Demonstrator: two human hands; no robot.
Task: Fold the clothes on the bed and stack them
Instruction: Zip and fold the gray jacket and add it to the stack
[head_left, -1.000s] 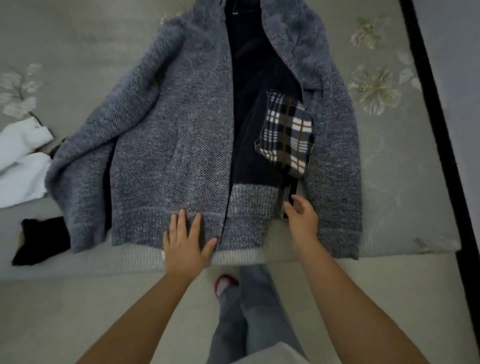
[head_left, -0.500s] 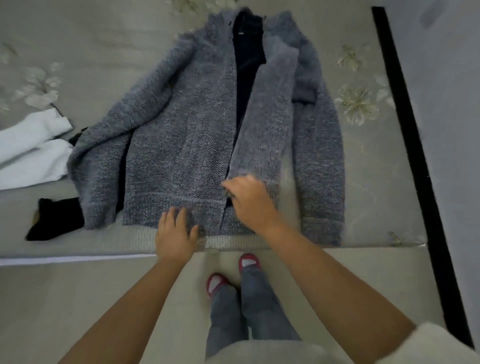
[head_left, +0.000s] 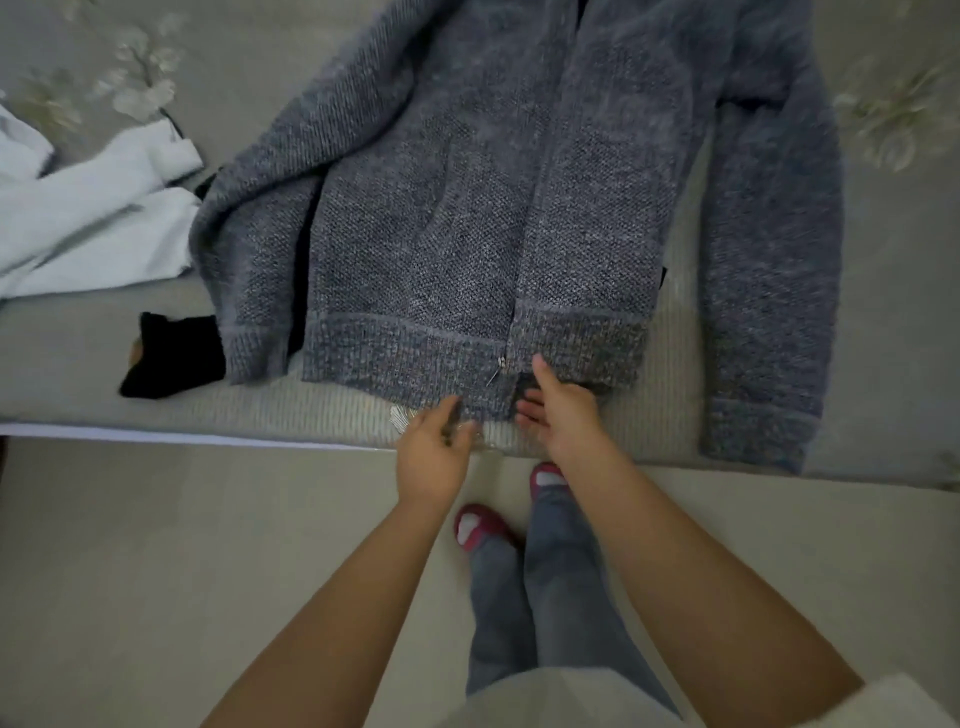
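Observation:
A grey knit zip cardigan (head_left: 467, 218) lies flat on the bed (head_left: 883, 338), its two front panels brought together and both sleeves spread out to the sides. A small zipper pull (head_left: 500, 364) shows at the hem. My left hand (head_left: 434, 447) is at the lower edge of the hem just left of the zipper, its curled fingertips pinching the knit. My right hand (head_left: 558, 410) is just right of the zipper, fingers straight and pointing left, thumb lying on the hem band.
A white garment (head_left: 88, 218) lies on the bed at the left, with a small black piece of clothing (head_left: 171, 356) below it near the bed's edge. The bedspread is grey with pale flowers. My feet in red slippers (head_left: 478, 527) stand on the floor close to the bed.
The right front panel, folded open with the dark lining and plaid pocket showing, now lies shut over the front. My right hand dropped from that panel to the hem; my left hand shifted right.

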